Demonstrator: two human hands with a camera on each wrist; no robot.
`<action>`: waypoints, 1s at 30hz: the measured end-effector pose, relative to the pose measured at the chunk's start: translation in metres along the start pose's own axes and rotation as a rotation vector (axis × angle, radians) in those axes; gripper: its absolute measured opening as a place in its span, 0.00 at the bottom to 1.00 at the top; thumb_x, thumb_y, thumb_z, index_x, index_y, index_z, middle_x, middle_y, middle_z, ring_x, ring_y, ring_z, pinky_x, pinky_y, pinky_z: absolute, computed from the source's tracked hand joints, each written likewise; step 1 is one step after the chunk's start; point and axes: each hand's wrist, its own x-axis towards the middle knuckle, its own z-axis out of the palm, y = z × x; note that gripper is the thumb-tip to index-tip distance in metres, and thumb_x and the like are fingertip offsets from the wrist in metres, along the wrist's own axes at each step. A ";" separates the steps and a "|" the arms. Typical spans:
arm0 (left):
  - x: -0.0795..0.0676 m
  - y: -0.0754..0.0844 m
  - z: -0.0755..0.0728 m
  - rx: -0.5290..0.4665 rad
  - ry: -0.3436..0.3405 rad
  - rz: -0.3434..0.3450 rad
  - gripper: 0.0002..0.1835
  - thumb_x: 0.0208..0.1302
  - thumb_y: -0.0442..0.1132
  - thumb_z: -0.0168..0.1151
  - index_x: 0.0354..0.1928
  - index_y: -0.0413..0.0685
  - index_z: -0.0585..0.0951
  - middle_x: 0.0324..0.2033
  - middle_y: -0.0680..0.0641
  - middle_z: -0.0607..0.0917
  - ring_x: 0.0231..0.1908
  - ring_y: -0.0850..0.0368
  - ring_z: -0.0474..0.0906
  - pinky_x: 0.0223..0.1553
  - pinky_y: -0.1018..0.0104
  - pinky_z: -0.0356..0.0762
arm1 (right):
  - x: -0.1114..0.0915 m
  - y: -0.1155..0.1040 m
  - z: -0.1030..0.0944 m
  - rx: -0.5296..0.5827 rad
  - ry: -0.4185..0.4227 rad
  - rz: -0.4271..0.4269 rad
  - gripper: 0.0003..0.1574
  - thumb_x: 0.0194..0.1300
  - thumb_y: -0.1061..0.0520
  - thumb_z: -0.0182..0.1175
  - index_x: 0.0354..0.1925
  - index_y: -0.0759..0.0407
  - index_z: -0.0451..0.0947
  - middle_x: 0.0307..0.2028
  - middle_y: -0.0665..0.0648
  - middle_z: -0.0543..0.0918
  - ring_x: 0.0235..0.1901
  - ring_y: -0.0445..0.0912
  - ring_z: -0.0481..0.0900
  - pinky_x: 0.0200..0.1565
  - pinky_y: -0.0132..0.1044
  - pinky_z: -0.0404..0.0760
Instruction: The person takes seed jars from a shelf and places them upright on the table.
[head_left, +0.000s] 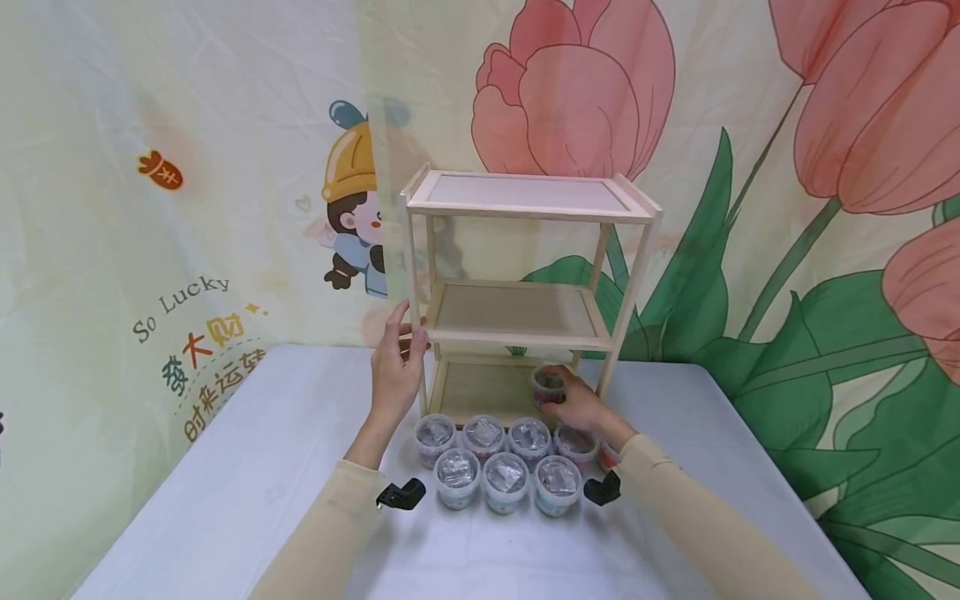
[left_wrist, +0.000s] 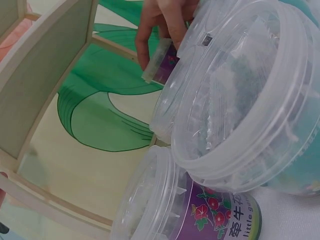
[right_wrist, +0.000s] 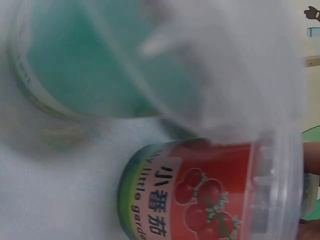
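Note:
A three-tier wooden shelf rack (head_left: 517, 340) stands on the table. At its left front post, my left hand (head_left: 397, 367) grips the wood, level with the middle shelf. My right hand (head_left: 585, 408) reaches into the lower tier and holds a small clear plastic tub (head_left: 547, 387) at the right part of the bottom shelf (head_left: 480, 387). In the left wrist view, fingers (left_wrist: 172, 22) pinch this purple-labelled tub (left_wrist: 169, 65). Whether its base touches the shelf, I cannot tell.
Several lidded tubs stand in two rows before the rack, including a front tub (head_left: 506, 483) with a teal lower part. One tub (left_wrist: 215, 212) has a purple flower label, another (right_wrist: 200, 195) a red tomato label. A printed cloth (head_left: 225, 167) hangs behind.

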 end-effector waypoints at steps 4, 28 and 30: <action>0.000 0.001 0.000 -0.003 -0.003 -0.004 0.29 0.82 0.44 0.57 0.80 0.62 0.66 0.54 0.42 0.87 0.43 0.41 0.89 0.49 0.46 0.86 | 0.000 0.001 0.003 -0.024 0.056 -0.017 0.39 0.69 0.66 0.68 0.73 0.68 0.64 0.63 0.76 0.77 0.43 0.57 0.81 0.43 0.49 0.83; 0.000 0.001 0.000 0.002 0.001 -0.007 0.29 0.83 0.45 0.57 0.80 0.61 0.66 0.56 0.43 0.87 0.43 0.45 0.89 0.49 0.47 0.86 | -0.005 -0.001 0.013 -0.108 0.225 -0.117 0.29 0.69 0.66 0.69 0.66 0.65 0.75 0.57 0.70 0.84 0.47 0.62 0.87 0.46 0.53 0.88; 0.000 0.001 -0.001 0.001 0.001 -0.007 0.29 0.82 0.45 0.57 0.80 0.61 0.66 0.55 0.43 0.87 0.43 0.45 0.89 0.49 0.47 0.86 | -0.008 -0.005 0.012 -0.113 0.237 -0.148 0.28 0.69 0.66 0.70 0.66 0.65 0.75 0.58 0.70 0.84 0.49 0.62 0.86 0.49 0.55 0.87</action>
